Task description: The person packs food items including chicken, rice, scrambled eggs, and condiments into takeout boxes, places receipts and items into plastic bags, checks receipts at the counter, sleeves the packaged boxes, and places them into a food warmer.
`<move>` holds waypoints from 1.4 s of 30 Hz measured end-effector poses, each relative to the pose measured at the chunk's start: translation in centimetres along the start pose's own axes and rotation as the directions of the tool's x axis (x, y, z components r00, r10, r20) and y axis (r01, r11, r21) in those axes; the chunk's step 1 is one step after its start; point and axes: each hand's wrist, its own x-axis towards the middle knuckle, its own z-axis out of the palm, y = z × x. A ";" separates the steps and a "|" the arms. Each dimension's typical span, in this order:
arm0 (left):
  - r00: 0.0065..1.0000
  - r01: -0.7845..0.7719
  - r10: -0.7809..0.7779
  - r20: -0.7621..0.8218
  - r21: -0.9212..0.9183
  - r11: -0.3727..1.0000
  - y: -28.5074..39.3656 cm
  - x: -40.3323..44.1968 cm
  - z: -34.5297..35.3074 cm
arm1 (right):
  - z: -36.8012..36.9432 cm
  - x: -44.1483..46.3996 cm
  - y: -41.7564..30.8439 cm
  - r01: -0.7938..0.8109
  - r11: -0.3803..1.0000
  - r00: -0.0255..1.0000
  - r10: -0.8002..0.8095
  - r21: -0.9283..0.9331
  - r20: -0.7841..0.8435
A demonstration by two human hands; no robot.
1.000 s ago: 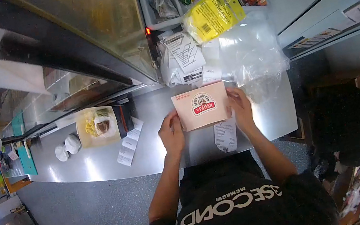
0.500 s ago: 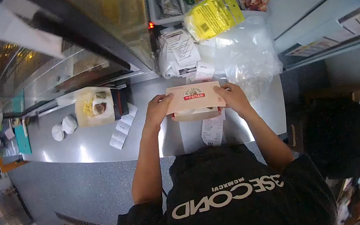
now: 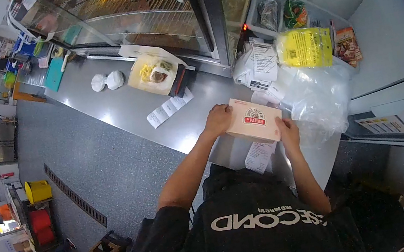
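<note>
A pale takeaway box (image 3: 247,131) with a red and black printed label sits on the steel counter in front of me, its lid down. My left hand (image 3: 218,119) grips its left end, fingers closed around the upper corner. At the opposite end my right hand (image 3: 289,133) holds the box, thumb on top near the edge. A printed receipt (image 3: 260,157) lies partly beneath the front of the box. What is inside the box is hidden.
Left along the counter (image 3: 111,101) are a receipt strip (image 3: 171,108), an open food box (image 3: 137,80) and two round white tubs (image 3: 107,81). Plastic bags (image 3: 318,97), a yellow glove packet (image 3: 307,48) and a grey bin (image 3: 258,0) stand behind. A glass warmer (image 3: 140,18) borders the counter.
The box lid has gone from slightly raised to down. My right hand has shifted lower along the box's end. My view has turned, so the counter now runs diagonally.
</note>
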 end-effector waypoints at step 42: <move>0.795 0.214 0.011 -0.607 0.296 0.931 -17.1 -4.7 -8.3 | 4.4 -6.4 -3.0 0.578 0.307 0.738 -0.592 -0.756 0.323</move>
